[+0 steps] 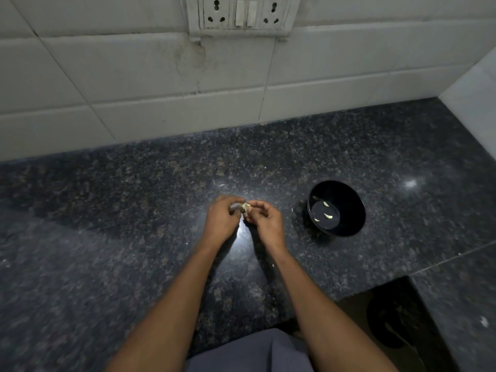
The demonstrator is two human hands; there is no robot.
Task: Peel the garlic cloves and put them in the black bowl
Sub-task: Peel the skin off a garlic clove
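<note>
Granite, dark and speckled, is making up the surface [134, 210], and light is being reflected from its polish as bright spots, one just under the hands and one to the right of the black bowl [336, 208]. White wall tiles [134, 76] are being seen behind the surface, with stained grout lines and a dirty mark below a white switch and socket plate [241, 14]. More white tiling is being met at the right edge, where a corner is formed. At the lower right the surface is being interrupted by a dark opening [397, 318]; what is lying inside it cannot be told.

Near the middle of the surface a garlic clove [245, 206] is being held between both hands, above the stone. It is being gripped by the curled fingers of the left hand [221, 220], and its pale skin is being pinched by the thumb and fingertips of the right hand [265, 220]. Neither hand is being opened flat.

To the right of the hands, apart from them, the black bowl is being kept upright on the surface. Three peeled cloves [328, 216] are being seen on its bottom. A few small pale scraps of skin [292, 209] are being left on the stone between the hands and the bowl.
</note>
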